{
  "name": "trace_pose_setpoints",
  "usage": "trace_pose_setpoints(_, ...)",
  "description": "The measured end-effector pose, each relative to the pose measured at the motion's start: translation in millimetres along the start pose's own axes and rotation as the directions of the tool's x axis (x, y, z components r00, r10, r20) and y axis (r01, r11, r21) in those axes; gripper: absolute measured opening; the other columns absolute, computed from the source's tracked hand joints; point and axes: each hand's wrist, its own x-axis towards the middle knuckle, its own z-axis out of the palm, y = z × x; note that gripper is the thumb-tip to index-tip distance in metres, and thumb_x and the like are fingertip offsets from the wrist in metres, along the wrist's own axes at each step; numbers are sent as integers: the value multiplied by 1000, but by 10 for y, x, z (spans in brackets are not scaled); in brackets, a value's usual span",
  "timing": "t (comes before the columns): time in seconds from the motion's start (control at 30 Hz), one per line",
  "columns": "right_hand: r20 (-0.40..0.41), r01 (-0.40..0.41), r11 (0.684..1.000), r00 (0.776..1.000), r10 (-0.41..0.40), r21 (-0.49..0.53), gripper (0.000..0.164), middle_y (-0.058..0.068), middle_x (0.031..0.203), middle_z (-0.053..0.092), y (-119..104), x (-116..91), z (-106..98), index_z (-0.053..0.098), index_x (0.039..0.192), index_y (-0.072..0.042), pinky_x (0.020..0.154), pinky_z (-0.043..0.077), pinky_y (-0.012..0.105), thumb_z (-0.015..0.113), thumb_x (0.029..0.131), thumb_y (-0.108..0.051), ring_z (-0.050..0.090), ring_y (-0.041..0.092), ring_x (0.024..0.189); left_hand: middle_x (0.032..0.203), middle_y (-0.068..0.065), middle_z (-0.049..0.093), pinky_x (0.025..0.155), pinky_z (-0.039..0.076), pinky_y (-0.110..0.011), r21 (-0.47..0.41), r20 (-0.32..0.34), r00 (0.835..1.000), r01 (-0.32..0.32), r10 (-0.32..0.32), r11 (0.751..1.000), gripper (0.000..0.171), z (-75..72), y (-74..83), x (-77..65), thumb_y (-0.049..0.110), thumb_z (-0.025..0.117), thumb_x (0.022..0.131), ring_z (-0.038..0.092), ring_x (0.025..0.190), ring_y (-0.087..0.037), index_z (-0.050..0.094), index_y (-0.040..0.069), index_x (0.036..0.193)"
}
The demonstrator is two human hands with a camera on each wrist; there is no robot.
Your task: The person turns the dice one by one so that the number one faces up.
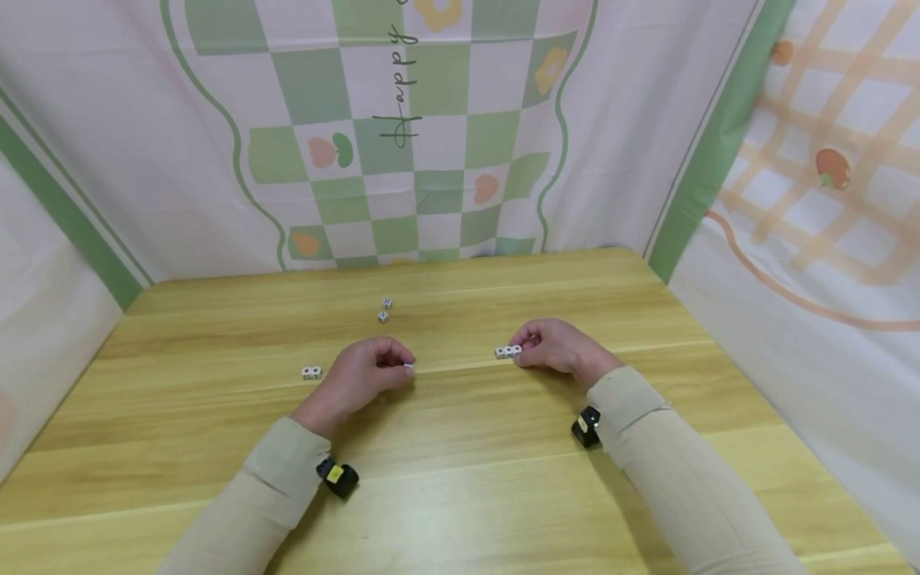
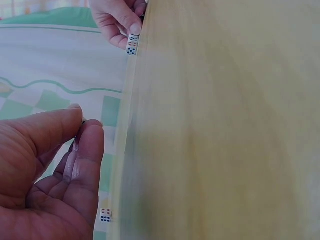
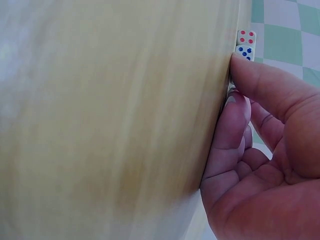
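My left hand [image 1: 359, 371] is over the table, thumb and forefinger pinching a small white die [image 1: 408, 366]. Most of that die is hidden by the fingertips; in the left wrist view only a sliver shows between them. To the right, my right hand [image 1: 557, 347] grips the near end of a short row of white dice [image 1: 501, 352] set side by side. In the right wrist view, a die with red pips [image 3: 247, 37] and one with blue pips [image 3: 244, 51] stick out past the thumb. A pair of dice [image 1: 311, 373] sits left of my left hand.
Two more dice [image 1: 386, 303] lie farther back on the wooden table [image 1: 460, 495]. Behind it hangs a checked green and white cloth [image 1: 438, 152], with another patterned cloth [image 1: 805, 239] along the right side. Each wrist carries a small black camera [image 1: 338, 477].
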Motion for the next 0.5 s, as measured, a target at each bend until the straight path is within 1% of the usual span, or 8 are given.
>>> trace_pose_setpoints(0.5,-1,8,1000,1000,-8,-14,23,5,93,63,4,-2,0,70,114,-1,70,44,26,77,93,-8,53,16,79,102,-4,68,75,51,-33,17,-8,1000,7,-7,1000,16,10,16,3,14,75,96,58,89,-20,73,10,111)
